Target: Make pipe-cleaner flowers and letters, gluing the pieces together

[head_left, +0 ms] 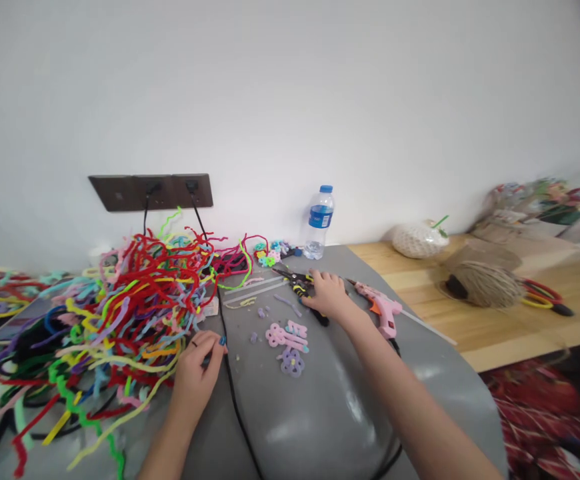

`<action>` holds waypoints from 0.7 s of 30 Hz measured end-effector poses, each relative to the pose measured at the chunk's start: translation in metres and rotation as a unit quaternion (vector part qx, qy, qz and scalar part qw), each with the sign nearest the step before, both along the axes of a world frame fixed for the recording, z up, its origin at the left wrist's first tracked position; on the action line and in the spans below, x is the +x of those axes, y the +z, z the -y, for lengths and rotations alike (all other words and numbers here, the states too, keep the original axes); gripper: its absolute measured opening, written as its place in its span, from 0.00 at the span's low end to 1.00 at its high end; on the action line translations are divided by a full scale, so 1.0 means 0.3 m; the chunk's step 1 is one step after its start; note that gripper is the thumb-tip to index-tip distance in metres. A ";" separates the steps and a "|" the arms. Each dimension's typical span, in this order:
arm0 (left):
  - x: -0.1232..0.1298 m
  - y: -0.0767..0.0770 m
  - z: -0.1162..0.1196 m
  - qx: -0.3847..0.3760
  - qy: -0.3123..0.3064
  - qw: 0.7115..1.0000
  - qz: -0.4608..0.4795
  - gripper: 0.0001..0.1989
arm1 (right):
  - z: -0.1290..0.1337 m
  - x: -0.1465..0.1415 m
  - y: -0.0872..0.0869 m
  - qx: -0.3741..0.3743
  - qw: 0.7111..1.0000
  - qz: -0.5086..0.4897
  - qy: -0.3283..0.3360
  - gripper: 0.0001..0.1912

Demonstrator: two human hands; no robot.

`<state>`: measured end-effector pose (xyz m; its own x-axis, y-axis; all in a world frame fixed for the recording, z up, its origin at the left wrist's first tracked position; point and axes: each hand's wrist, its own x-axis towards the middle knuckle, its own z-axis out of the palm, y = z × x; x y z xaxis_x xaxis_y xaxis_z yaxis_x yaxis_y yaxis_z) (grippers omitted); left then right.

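My right hand point(328, 293) rests over the handles of black-and-yellow pliers point(300, 285) on the grey table; its fingers are curled on or around them. My left hand point(201, 363) lies beside the big heap of coloured pipe cleaners point(155, 287), thumb and forefinger pinched together; what is between them, if anything, is too small to name. Between the hands lie pink pipe-cleaner shapes point(286, 337) and a purple flower shape point(293, 362). A pink glue gun point(380, 308) lies to the right of my right hand.
A water bottle point(319, 223) stands by the wall. Clear glue sticks point(255, 291) lie left of the pliers. A black cable point(235, 400) crosses the grey table point(330, 413). Twine point(487, 283) and red-and-yellow-handled scissors point(543, 295) sit on the wooden surface at right.
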<state>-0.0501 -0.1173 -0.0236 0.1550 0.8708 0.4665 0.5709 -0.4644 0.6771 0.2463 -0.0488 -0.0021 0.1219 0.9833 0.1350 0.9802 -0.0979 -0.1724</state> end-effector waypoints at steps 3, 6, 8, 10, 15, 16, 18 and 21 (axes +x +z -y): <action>-0.002 -0.004 -0.004 0.005 -0.004 1.000 0.001 0.15 | -0.007 -0.008 0.020 0.003 1.000 0.011 0.005 0.30; -0.004 -0.005 -0.007 0.009 -0.011 1.000 0.005 0.16 | 0.008 -0.001 0.071 0.020 1.000 0.010 -0.002 0.29; -0.006 -0.003 -0.007 0.010 -0.012 1.000 0.008 0.16 | 0.026 0.013 0.123 0.039 0.999 -0.002 -0.006 0.29; -0.007 -0.003 -0.007 0.011 -0.012 1.000 0.011 0.16 | 0.048 0.028 0.184 0.085 0.995 -0.050 0.011 0.31; -0.012 -0.013 -0.007 0.008 -0.020 1.000 0.022 0.15 | 0.095 0.037 0.330 0.181 0.949 -0.255 0.049 0.31; -0.013 -0.016 -0.007 0.008 -0.021 0.999 0.024 0.15 | 0.097 0.033 0.350 0.179 0.939 -0.290 0.051 0.32; -0.013 -0.019 -0.009 0.010 -0.022 0.999 0.027 0.15 | 0.095 0.024 0.374 0.167 0.925 -0.336 0.053 0.33; -0.010 -0.021 -0.014 0.014 -0.028 0.999 0.029 0.14 | 0.079 0.010 0.385 0.131 0.926 -0.351 0.046 0.35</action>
